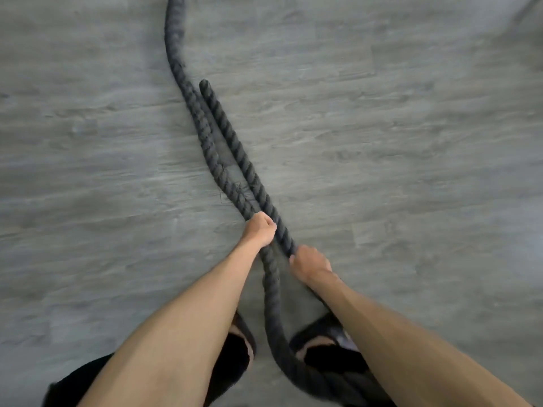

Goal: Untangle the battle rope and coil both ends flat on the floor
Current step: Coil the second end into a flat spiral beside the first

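A thick black twisted battle rope (pixel 205 136) lies on the grey floor in two strands that run side by side away from me. The longer left strand curves off the top edge; the right strand stops at a free end (pixel 204 83). My left hand (pixel 260 229) grips the left strand. My right hand (pixel 310 264) grips the right strand a little nearer to me. Below my hands the rope bends in a loop (pixel 274 342) between my feet and passes under my right forearm.
Grey wood-pattern floor (pixel 396 142) spreads on all sides. My two feet in black slippers (pixel 242 351) stand at the bottom, one on each side of the rope loop. A dark line shows at the top right corner (pixel 529 7).
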The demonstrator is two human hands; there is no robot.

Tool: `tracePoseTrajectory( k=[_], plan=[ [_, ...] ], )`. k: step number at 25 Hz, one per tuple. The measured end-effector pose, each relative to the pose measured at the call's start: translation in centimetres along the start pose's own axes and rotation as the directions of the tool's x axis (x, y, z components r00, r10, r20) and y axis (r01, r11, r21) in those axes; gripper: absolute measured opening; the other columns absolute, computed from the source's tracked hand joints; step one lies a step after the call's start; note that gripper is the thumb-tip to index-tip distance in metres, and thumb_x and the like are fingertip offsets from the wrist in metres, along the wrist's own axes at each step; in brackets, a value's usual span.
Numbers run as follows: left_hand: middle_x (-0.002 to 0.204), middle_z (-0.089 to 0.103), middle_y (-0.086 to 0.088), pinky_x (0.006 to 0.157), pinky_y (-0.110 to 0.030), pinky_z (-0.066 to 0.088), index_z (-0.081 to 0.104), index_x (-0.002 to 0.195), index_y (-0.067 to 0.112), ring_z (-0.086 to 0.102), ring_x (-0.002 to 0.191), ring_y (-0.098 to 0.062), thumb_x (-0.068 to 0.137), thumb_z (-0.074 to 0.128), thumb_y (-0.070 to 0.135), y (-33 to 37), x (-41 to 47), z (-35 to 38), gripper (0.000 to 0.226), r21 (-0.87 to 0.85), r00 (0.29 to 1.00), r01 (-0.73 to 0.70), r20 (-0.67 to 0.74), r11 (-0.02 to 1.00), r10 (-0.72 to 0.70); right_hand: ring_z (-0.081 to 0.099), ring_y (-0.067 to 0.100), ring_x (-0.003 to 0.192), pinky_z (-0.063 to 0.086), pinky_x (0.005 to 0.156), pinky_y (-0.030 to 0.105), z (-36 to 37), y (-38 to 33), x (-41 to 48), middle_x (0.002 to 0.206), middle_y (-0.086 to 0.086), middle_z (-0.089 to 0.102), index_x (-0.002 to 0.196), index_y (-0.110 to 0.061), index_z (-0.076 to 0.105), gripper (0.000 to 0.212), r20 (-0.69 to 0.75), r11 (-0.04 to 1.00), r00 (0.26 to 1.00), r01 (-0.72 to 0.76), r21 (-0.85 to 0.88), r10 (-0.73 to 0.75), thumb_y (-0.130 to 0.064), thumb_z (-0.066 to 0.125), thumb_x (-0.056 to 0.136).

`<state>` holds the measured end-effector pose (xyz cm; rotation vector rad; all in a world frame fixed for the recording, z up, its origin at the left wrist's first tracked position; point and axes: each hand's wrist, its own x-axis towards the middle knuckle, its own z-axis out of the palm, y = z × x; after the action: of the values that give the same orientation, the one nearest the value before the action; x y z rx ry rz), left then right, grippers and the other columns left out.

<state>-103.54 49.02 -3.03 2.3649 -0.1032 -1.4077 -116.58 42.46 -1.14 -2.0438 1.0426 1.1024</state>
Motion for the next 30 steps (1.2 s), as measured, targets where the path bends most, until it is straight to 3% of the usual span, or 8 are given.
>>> tracePoseTrajectory(
  k=[4, 9, 14, 16, 18, 20, 25, 30],
  plan=[
    [0.129, 0.05, -0.017, 0.095, -0.041, 0.043, 0.046, 0.132, 0.015, 0.052, 0.119, -0.036, 0.088, 0.055, 0.004, -0.9, 11.8, -3.0, 0.046, 0.314, 0.946, -0.145, -0.232, 0.938, 0.224, 0.044, 0.034, 0.129, 0.045, 0.099, 0.046, -1.0, -4.8, 13.2, 0.133, 0.016, 0.048, 0.13, -0.011, 0.045, 0.047, -0.29, 0.985, 0.941, 0.169, -0.047, -0.175, -0.04, 0.057, 0.095],
    [0.146, 0.028, -0.022, 0.103, -0.046, 0.041, 0.026, 0.153, 0.027, 0.034, 0.132, -0.04, 0.084, 0.066, 0.004, -0.8, 24.2, -8.2, 0.082, 0.771, 0.798, -0.081, -0.329, 0.632, 0.504, 0.053, 0.033, 0.125, 0.047, 0.095, 0.044, 1.3, -9.0, 23.1, 0.131, 0.015, 0.053, 0.134, -0.009, 0.038, 0.055, -0.272, 0.963, 0.926, 0.233, -0.137, -0.262, -0.039, 0.061, 0.093],
    [0.161, 0.009, -0.023, 0.118, -0.063, -0.003, 0.027, 0.152, 0.033, -0.003, 0.149, -0.044, 0.086, 0.065, 0.012, 2.3, 31.4, -11.8, 0.079, 0.935, 0.784, 0.075, -0.271, 0.348, 0.559, 0.052, 0.035, 0.121, 0.047, 0.092, 0.048, -2.3, -5.4, 27.7, 0.128, 0.015, 0.054, 0.14, -0.019, 0.034, 0.041, -0.452, 0.933, 0.826, 0.224, -0.282, -0.335, -0.012, 0.037, 0.1],
    [0.157, 0.024, -0.019, 0.108, -0.072, -0.011, 0.039, 0.143, 0.035, 0.006, 0.146, -0.048, 0.086, 0.062, 0.011, 4.2, 32.4, -11.5, 0.066, 0.928, 0.753, 0.08, -0.295, 0.363, 0.589, 0.048, 0.036, 0.121, 0.045, 0.091, 0.05, -7.3, -1.5, 29.6, 0.128, 0.017, 0.051, 0.139, -0.025, 0.037, 0.04, -0.552, 0.94, 0.786, 0.103, -0.325, -0.277, -0.014, 0.036, 0.1],
    [0.143, 0.04, -0.014, 0.108, -0.075, 0.009, 0.048, 0.134, 0.032, 0.03, 0.133, -0.047, 0.089, 0.062, 0.016, 6.3, 32.7, -9.7, 0.05, 0.919, 0.707, 0.017, -0.289, 0.393, 0.646, 0.046, 0.038, 0.121, 0.043, 0.093, 0.053, -12.0, 2.7, 31.8, 0.127, 0.019, 0.05, 0.136, -0.026, 0.041, 0.038, -0.645, 0.96, 0.745, -0.023, -0.28, -0.17, -0.013, 0.036, 0.101],
    [0.13, 0.048, -0.014, 0.101, -0.056, 0.037, 0.054, 0.129, 0.024, 0.039, 0.12, -0.041, 0.093, 0.062, 0.035, 8.7, 32.6, -7.9, 0.039, 0.907, 0.708, -0.064, -0.253, 0.416, 0.659, 0.045, 0.04, 0.12, 0.041, 0.094, 0.056, -14.9, 6.4, 33.4, 0.125, 0.022, 0.049, 0.133, -0.024, 0.044, 0.036, -0.708, 0.974, 0.702, -0.098, -0.203, -0.077, -0.01, 0.035, 0.101],
    [0.113, 0.067, -0.015, 0.074, -0.036, 0.042, 0.064, 0.111, 0.008, 0.058, 0.109, -0.035, 0.089, 0.056, 0.061, 11.3, 31.8, -5.7, 0.058, 0.91, 0.725, -0.12, -0.193, 0.398, 0.661, 0.042, 0.043, 0.121, 0.039, 0.095, 0.061, -15.5, 9.3, 34.6, 0.125, 0.026, 0.045, 0.136, -0.019, 0.042, 0.044, -0.744, 0.983, 0.668, -0.132, -0.124, -0.004, -0.005, 0.041, 0.094],
    [0.122, 0.063, -0.015, 0.072, -0.035, 0.055, 0.05, 0.127, 0.0, 0.065, 0.104, -0.034, 0.087, 0.065, 0.053, 9.6, 31.1, -3.5, 0.068, 0.423, 0.828, -0.127, -0.453, 0.897, 0.331, 0.037, 0.043, 0.133, 0.03, 0.104, 0.066, -13.0, 4.1, 33.6, 0.145, 0.024, 0.04, 0.151, -0.01, 0.029, 0.07, -0.692, 0.999, 0.721, -0.032, -0.002, 0.022, -0.055, 0.037, 0.098]
  ],
)
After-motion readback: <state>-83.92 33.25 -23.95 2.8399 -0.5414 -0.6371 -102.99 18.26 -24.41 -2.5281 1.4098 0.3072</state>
